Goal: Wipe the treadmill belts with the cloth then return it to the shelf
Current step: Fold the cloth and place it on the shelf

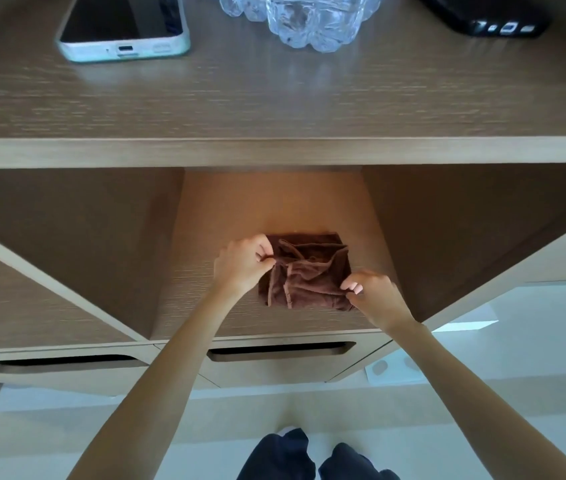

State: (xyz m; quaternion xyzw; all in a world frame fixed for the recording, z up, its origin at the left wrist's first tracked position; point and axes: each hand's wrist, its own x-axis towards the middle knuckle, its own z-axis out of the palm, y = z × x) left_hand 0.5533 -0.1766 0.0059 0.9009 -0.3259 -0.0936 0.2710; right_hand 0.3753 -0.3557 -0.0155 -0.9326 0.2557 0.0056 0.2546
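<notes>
Here, curled fingertips [263, 257] of the left hand [241, 265] pinch the left edge of the brown cloth [312, 275], while the right hand [373, 297] pinches its near right corner between thumb and bent fingers [352, 288]. The cloth is soft, plush terry with hemmed edges showing, folded into a rumpled rectangle. It lies flat on the floor of the open middle shelf [274, 209], its long side running roughly left to right. The shelf is matte, wood-grain board. On the top board [274, 98] above lie a smartphone [122, 26] in a pale case, a cut-glass bowl [309, 19] and a black device [482, 15].
</notes>
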